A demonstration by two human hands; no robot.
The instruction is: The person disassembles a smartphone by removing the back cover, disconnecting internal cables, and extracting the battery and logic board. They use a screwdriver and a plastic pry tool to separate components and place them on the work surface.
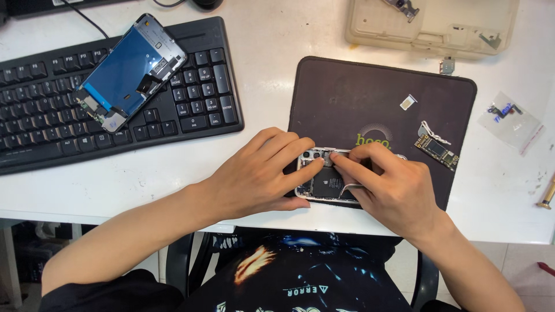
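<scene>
An opened phone body (321,184) lies on a dark work mat (370,92) at the table's front edge, its black battery and camera parts showing. My left hand (263,173) rests on the phone's left side, index finger reaching to its top. My right hand (388,185) covers the phone's right side and holds metal tweezers (349,186); its fingertips pinch at a small part near the phone's top edge. What is pinched is too small to tell.
A detached phone screen (128,70) lies on a black keyboard (191,104) at the left. On the mat sit a small circuit board (437,149) and a tiny tray piece (408,102). A beige parts tray (430,26) stands behind; a plastic bag (509,120) and a brass-tipped tool (546,196) lie at the right.
</scene>
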